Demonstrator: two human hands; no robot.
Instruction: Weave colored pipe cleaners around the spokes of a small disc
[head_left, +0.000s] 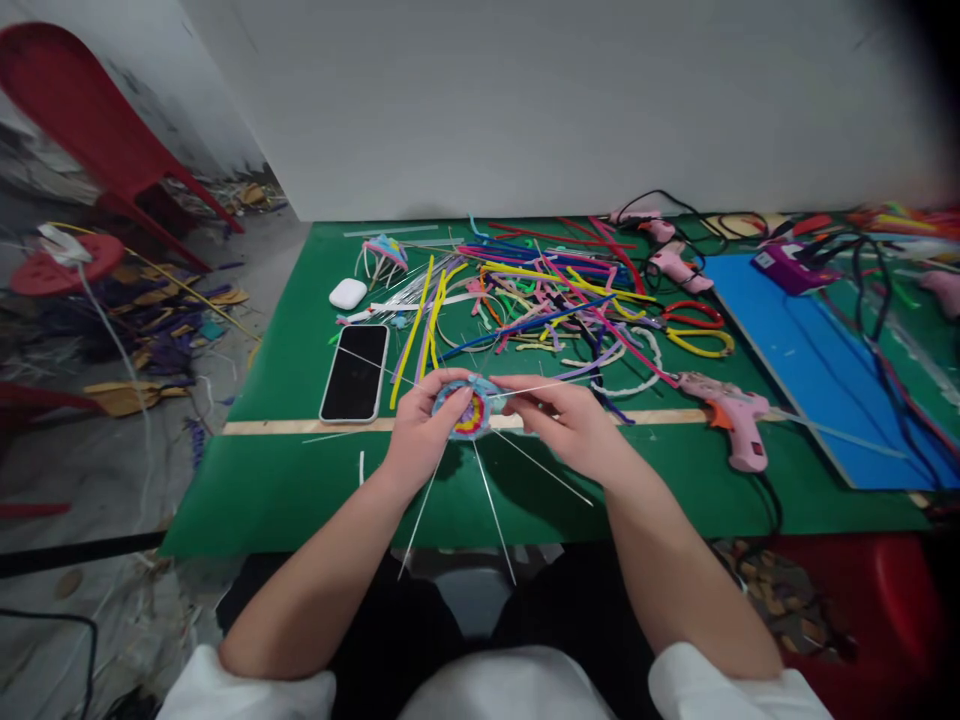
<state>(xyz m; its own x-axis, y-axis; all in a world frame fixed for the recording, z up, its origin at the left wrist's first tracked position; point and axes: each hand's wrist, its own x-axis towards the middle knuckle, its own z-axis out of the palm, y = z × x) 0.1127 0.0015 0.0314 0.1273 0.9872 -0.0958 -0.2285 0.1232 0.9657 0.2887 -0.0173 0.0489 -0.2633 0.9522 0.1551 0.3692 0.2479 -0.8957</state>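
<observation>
Held over the front of the green table is a small round woven disc [469,412] with coloured rings, light blue at its rim. Several thin pale rods stick out from it like spokes. My left hand [427,420] grips the disc's left side, thumb across its face. At the right edge, my right hand [562,420] pinches a light blue strand [491,388] by the rim, close to one of the rods. The fingertips partly hide what lies between them.
A phone [355,374] and a white earbud case [348,293] lie left. Behind my hands spreads a pile of pipe cleaners [525,300]. Scissors [701,342], a pink glue gun [739,420] with its cord, and a blue board [795,370] are at right. A white panel [570,110] borders the back.
</observation>
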